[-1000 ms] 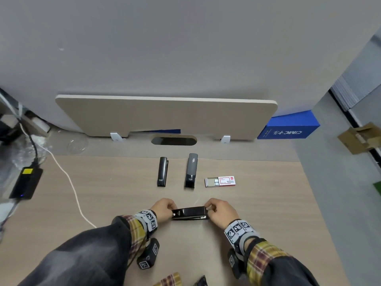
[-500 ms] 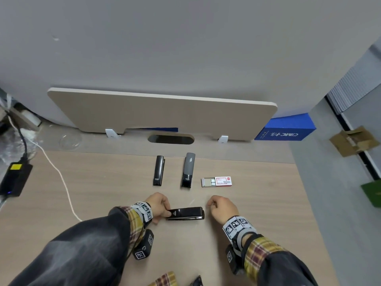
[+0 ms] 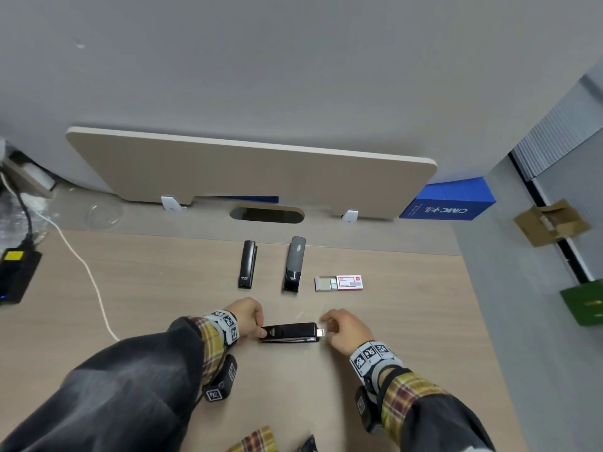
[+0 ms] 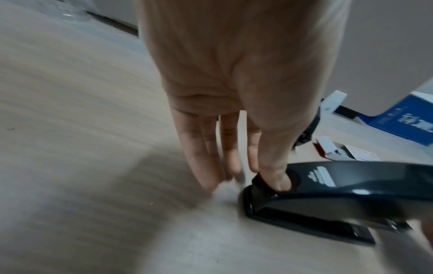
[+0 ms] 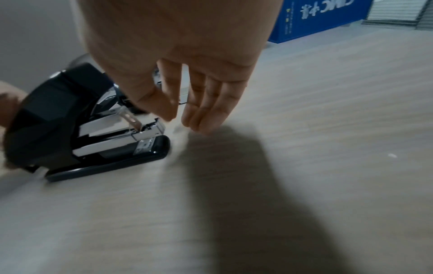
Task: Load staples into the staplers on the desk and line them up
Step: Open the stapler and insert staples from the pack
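Note:
A black stapler [image 3: 288, 332] lies crosswise on the desk [image 3: 163, 288] between my hands. My left hand [image 3: 251, 318] is at its rear end; in the left wrist view the thumb [image 4: 279, 180] presses the rear of the stapler [image 4: 351, 187], and the straight fingers [image 4: 206, 166] point down at the desk beside it. My right hand [image 3: 339, 324] hovers open just off the front end, holding nothing. The metal staple tray [image 5: 145, 129] sticks out of the stapler's [image 5: 53, 118] front. Farther back stand a black stapler [image 3: 248, 264], a grey stapler [image 3: 293, 264] and an open staple box [image 3: 339, 283].
A beige panel [image 3: 251, 171] stands along the desk's back with a cable hole [image 3: 267, 214] before it. A blue box [image 3: 447, 200] sits at the back right. A white cable [image 3: 85, 265] and a black device [image 3: 16, 275] lie at the left. The desk's right edge drops to the floor.
My right hand has let go of the stapler's front end and drawn a little to the right. The metal tray now pokes out of the front. My left hand stays at the rear.

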A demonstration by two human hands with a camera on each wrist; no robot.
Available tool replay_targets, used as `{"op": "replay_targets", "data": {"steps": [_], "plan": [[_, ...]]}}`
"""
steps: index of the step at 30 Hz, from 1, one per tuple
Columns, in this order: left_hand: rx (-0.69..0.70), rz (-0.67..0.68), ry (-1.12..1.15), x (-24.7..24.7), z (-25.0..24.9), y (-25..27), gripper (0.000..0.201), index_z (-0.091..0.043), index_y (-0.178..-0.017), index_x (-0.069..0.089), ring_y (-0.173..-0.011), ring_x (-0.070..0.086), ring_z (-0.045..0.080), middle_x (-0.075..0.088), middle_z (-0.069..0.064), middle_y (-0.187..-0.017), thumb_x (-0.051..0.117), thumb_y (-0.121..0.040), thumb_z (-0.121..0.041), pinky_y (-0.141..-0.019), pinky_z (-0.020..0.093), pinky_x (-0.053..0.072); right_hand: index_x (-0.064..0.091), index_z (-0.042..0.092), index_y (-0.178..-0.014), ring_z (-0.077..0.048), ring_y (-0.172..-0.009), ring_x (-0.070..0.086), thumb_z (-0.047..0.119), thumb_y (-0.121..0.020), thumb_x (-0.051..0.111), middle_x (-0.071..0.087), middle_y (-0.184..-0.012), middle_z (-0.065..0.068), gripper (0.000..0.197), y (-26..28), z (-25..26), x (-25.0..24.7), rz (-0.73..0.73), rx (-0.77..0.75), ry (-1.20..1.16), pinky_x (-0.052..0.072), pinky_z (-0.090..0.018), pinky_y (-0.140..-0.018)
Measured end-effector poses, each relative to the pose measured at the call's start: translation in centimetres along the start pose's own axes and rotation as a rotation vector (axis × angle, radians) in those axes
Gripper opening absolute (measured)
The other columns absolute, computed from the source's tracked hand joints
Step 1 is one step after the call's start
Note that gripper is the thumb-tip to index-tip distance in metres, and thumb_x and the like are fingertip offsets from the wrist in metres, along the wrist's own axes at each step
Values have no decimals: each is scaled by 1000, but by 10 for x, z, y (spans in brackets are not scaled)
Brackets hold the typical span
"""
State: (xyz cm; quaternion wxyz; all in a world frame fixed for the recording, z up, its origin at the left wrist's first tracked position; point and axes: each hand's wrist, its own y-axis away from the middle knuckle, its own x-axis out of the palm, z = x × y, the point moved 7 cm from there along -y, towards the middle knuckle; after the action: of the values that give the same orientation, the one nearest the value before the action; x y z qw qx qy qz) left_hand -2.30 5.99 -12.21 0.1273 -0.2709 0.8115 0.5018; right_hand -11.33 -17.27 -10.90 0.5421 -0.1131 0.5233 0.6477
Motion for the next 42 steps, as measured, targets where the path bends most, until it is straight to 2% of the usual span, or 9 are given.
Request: {"op": "replay_targets", "data": {"steps": [3,6,8,13,23,26,29,34,42], "plan": [[120,-68,-108,4,-16,7,22,-28,-88,62,-93,59,17,59,-6,-96,64,-72,-13,-82,24,48,61,31,-106,-20,-98,60,26,-77,59,58,-106,3,30,-3,18,12,61,-136,158,48,-30,-81],[272,-17,-280,33,-45,13,50,-25,-117,55,-106,51,20,54,0,-114,65,-68,-19,-94,35,46,63,22,-100,-27,-96,60,30,-82,57,60,-103,-3,20,-6,31,14,-2,-225,329,45,-32,-73],[340,0,-471,50,-66,14,53,-23,-119,50,-106,51,23,53,3,-115,67,-69,-29,-89,41,47,63,18,-99,-29,-96,60,31,-84,56,61,-102,-6,20,-6,35,14,-29,-249,405,47,-34,-74],[363,-107,-629,45,-88,3,25,-14,-106,54,-103,58,30,60,7,-112,56,-81,-14,-81,38,47,64,18,-99,-28,-98,60,32,-85,58,63,-103,-4,20,-4,19,-1,-68,-217,438,47,-34,-77],[358,-241,-655,19,-85,-11,30,-17,-114,51,-105,56,30,57,6,-116,50,-84,-14,-85,41,43,60,29,-98,-22,-93,61,34,-77,55,63,-101,5,22,-20,-3,-30,-17,-114,230,47,-30,-77],[341,-228,-658,21,-81,-15,32,-17,-117,48,-107,53,30,55,7,-118,51,-85,-15,-85,40,40,62,30,-93,-18,-88,62,29,-78,52,67,-92,9,18,-34,-6,-55,-149,-38,107,47,-26,-74],[330,-233,-618,23,-79,-17,32,-17,-116,46,-107,51,30,55,6,-119,50,-85,-13,-85,40,38,63,27,-95,-23,-90,62,29,-85,49,69,-94,5,17,-53,5,-77,-266,-71,189,48,-29,-73],[343,-211,-570,23,-76,-21,33,-17,-114,44,-106,49,28,53,5,-118,52,-83,-10,-86,39,37,63,22,-102,-29,-91,63,24,-89,49,63,-102,-3,19,-81,19,-75,-183,-147,411,49,-33,-74],[359,-135,-462,15,-79,-28,44,-22,-99,50,-96,51,23,57,1,-103,57,-76,-58,-79,37,40,60,19,-92,-31,-86,63,25,-88,47,63,-97,-5,14,-98,19,-68,-164,-168,440,48,-33,-70]]}}
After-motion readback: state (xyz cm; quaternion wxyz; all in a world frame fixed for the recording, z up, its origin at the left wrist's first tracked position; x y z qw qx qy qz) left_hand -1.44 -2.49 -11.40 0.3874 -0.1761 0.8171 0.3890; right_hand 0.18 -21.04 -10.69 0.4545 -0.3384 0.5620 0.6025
